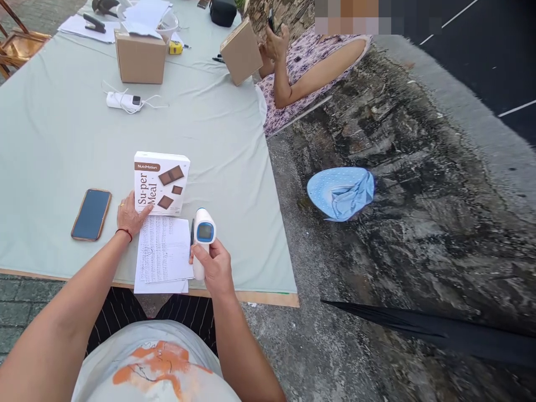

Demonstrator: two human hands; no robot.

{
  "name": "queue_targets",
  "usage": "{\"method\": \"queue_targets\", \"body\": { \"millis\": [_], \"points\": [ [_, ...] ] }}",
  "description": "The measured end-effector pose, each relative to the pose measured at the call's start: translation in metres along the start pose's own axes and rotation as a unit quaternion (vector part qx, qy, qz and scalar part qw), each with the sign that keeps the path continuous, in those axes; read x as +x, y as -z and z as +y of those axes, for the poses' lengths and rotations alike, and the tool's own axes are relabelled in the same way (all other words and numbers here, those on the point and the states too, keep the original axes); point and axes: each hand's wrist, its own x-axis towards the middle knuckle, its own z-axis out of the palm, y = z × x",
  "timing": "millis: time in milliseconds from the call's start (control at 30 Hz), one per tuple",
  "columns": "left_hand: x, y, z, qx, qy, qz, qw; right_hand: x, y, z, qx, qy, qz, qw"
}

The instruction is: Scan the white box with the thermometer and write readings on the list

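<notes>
My left hand (133, 215) grips the lower left corner of a white box (162, 184) printed "Su-per Meal", with its thumb across the front. In my right hand (215, 265) is a white infrared thermometer (205, 234) with a blue-rimmed screen, held by its handle. Under the box and between my hands lie printed sheets (163, 251) on the table. A dark pen (192, 230) shows just left of the thermometer. Left of my left hand, a smartphone (91, 215) rests face up with its screen dark.
On the cloth-covered table (54, 145) stand two cardboard boxes (141, 58) (242, 51). A white device with a cable (123, 101), a yellow tape measure (175, 47) and a stapler (94, 23) lie farther back. Another person (301, 78) holds a phone at right. A blue cloth item (341, 194) lies on the ground.
</notes>
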Motion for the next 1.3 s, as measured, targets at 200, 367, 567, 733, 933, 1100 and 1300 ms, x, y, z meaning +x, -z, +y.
{"method": "queue_targets", "body": {
  "millis": [200, 367, 567, 733, 933, 1100, 1300],
  "points": [
    [-0.001, 0.000, 0.002, -0.007, -0.005, -0.001, 1.000, 0.042, 0.045, 0.038, -0.321, 0.042, 0.205, 0.924],
    [-0.001, -0.001, 0.001, -0.012, -0.005, 0.002, 1.000, 0.060, 0.086, 0.064, -0.522, 0.008, 0.226, 0.822],
    [-0.001, -0.004, -0.001, -0.011, -0.005, 0.002, 1.000, 0.056, 0.080, 0.071, -0.541, 0.161, 0.237, 0.790],
    [-0.001, -0.005, -0.003, -0.011, -0.005, 0.009, 1.000, 0.064, 0.040, 0.072, -0.459, 0.175, 0.090, 0.866],
    [-0.002, -0.004, -0.002, -0.016, 0.003, 0.000, 1.000, 0.077, 0.021, 0.072, -0.499, 0.107, 0.084, 0.856],
    [-0.003, -0.005, 0.000, -0.011, 0.005, 0.000, 1.000, 0.072, 0.037, 0.067, -0.338, 0.136, 0.068, 0.929],
    [-0.005, -0.005, 0.002, -0.012, -0.006, -0.001, 1.000, 0.052, 0.032, 0.068, -0.045, 0.124, -0.052, 0.990]
  ]
}}
